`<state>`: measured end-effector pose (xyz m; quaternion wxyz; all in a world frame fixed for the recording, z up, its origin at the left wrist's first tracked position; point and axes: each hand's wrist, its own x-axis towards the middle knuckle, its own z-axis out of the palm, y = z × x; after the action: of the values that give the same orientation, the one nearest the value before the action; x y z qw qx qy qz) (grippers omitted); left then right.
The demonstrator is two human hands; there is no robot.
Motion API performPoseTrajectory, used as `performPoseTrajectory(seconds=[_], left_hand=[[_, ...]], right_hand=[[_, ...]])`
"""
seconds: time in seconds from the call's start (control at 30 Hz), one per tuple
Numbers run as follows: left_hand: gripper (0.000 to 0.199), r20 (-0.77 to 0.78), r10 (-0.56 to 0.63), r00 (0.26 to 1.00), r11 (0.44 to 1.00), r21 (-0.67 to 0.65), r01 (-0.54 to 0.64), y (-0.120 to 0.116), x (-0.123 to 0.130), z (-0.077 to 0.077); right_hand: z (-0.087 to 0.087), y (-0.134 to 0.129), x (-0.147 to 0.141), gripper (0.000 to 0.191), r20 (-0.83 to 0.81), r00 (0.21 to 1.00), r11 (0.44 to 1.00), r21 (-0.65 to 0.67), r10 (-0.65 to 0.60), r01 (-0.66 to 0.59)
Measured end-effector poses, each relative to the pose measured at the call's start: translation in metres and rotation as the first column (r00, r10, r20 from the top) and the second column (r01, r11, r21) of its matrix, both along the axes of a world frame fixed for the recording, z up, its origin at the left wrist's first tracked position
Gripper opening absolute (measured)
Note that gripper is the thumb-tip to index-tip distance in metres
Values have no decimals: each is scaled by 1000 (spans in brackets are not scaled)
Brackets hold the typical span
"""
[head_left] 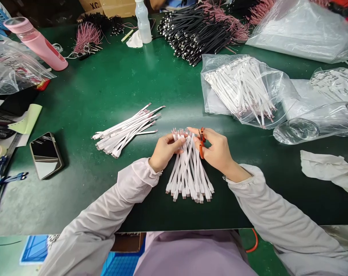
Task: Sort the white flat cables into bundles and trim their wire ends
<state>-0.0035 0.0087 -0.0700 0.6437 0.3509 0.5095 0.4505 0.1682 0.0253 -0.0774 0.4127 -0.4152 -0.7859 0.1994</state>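
A fanned bundle of short white flat cables (191,172) lies on the green table in front of me, connector ends toward me and thin wire ends away. My left hand (165,149) pinches cables near their wire ends, thumb on top. Orange-handled scissors (201,147) sit in my right hand (218,149), which is closed around the handles. The right fingertips reach the wire ends beside the left thumb; the scissor blades are mostly hidden. To the left lies a second pile of white cables (128,130), its wire ends pointing up and right.
A phone (46,155) and pink bottle (37,44) are on the left. Black cables (196,34) lie at the back, near a white squeeze bottle (143,23). At right are bagged white cables (242,86), a clear plastic bottle (314,120) and a crumpled cloth (329,168).
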Motion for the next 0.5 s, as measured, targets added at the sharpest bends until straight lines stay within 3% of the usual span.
performPoseTrajectory(seconds=[0.3, 0.5], left_hand=[[30, -85, -8, 996, 1000, 26, 10, 3, 4, 1], [30, -86, 11, 996, 1000, 22, -10, 3, 5, 1]], right_hand=[[4, 1, -6, 32, -4, 999, 999, -28, 32, -32], [4, 2, -3, 23, 3, 998, 998, -14, -64, 64]])
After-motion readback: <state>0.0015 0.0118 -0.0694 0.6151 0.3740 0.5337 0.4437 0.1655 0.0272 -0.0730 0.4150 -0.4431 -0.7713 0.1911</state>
